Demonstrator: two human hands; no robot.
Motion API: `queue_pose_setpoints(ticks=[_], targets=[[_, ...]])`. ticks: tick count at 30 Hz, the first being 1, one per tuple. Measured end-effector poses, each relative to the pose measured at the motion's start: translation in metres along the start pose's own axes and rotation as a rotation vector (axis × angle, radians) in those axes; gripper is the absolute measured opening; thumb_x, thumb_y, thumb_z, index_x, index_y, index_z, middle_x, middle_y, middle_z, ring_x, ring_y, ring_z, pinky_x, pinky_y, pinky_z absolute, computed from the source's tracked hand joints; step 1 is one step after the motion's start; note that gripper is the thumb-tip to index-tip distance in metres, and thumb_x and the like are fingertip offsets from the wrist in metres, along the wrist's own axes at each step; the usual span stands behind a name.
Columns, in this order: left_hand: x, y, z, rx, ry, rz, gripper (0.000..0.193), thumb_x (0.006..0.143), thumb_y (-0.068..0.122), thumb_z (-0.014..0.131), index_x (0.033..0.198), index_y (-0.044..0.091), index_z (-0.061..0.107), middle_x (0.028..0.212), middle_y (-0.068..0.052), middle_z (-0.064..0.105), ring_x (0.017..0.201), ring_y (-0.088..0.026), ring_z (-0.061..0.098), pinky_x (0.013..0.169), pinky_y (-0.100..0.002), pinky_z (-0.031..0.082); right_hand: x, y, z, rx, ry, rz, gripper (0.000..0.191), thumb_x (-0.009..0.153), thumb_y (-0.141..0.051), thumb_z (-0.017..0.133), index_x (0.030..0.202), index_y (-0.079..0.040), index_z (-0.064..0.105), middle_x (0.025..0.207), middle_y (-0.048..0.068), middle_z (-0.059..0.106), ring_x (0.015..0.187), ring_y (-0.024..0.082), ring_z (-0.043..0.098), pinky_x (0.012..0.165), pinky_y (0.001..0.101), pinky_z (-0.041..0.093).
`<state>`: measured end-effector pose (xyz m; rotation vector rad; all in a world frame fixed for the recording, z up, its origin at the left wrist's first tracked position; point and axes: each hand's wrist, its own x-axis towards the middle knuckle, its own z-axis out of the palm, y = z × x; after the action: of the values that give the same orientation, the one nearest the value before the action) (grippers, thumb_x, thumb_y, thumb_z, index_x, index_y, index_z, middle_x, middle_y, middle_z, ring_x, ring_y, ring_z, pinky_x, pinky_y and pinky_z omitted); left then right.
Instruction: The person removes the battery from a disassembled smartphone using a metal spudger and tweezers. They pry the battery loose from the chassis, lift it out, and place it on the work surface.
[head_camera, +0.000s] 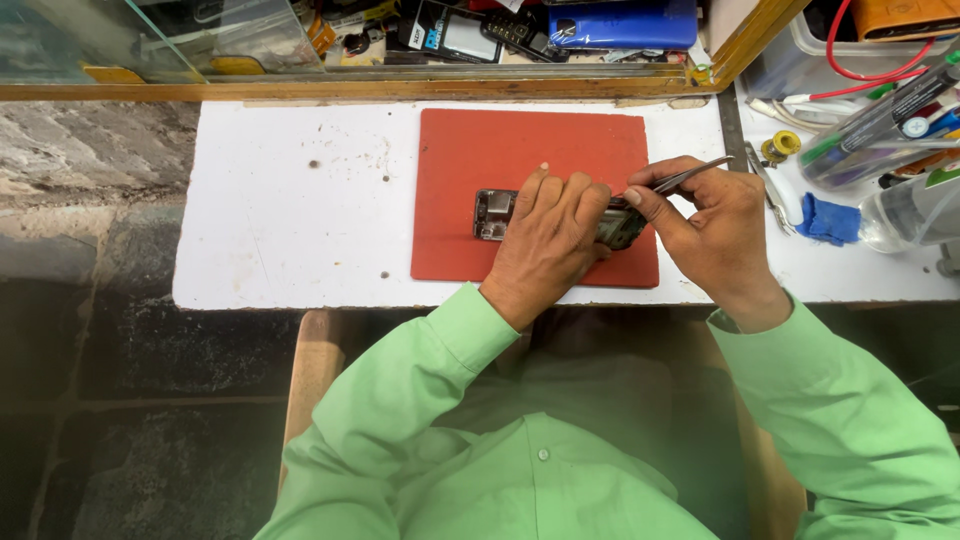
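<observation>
- On the white counter (300, 200), a red mat (470, 150); on the mat, an opened phone (495, 212) with its insides showing, lying flat near the mat's front edge.
- Left hand (548, 240) pressed palm-down over the phone's middle, fingers spread and curled loosely on it, holding it against the mat.
- Right hand (715, 235) closed in a pinch on thin metal tweezers (690, 177), tips down at the phone's right end, handle slanting up and to the right.
- Just right of the mat, a blue cloth (828, 220), a small yellow spool (781, 146) and a clear bottle (915, 212) on the counter.
- Behind the counter, a wooden ledge (350, 90) with a glass case (150, 40) above.
- Green sleeves (440, 370) on both arms.
</observation>
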<state>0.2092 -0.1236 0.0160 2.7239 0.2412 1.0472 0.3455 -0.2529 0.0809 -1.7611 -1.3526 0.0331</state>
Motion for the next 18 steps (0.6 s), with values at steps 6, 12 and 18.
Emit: queue_pose_setpoints(ticks=[6,12,18], targets=[[0.001,-0.001,-0.002,-0.032,0.007,0.009,0.080,0.065,0.029,0.094,0.127,0.008,0.048,0.114,-0.010,0.053,0.112,-0.030,0.052,0.120,-0.052,0.033,0.005,0.007,0.000,0.146,-0.025,0.129,0.013,0.098,-0.005,0.076,0.108,0.003,0.072,0.091,0.009,0.075,0.083,0.012,0.071,0.074,0.0245,0.056],[0.003,-0.005,0.000,-0.067,0.016,0.001,0.086,0.059,0.030,0.095,0.126,0.007,0.047,0.116,-0.011,0.053,0.113,-0.033,0.051,0.119,-0.052,0.033,0.003,0.019,0.001,0.458,0.035,0.318,0.014,0.100,-0.002,0.072,0.110,0.007,0.068,0.095,0.010,0.074,0.088,0.013,0.070,0.082,0.0256,0.058],[0.002,-0.005,0.002,-0.068,-0.001,0.000,0.087,0.060,0.031,0.096,0.128,0.007,0.047,0.116,-0.010,0.052,0.113,-0.031,0.051,0.120,-0.052,0.033,-0.002,0.025,0.007,0.673,0.173,0.367,0.013,0.100,0.001,0.073,0.110,0.006,0.067,0.096,0.011,0.073,0.087,0.016,0.072,0.084,0.0299,0.061]])
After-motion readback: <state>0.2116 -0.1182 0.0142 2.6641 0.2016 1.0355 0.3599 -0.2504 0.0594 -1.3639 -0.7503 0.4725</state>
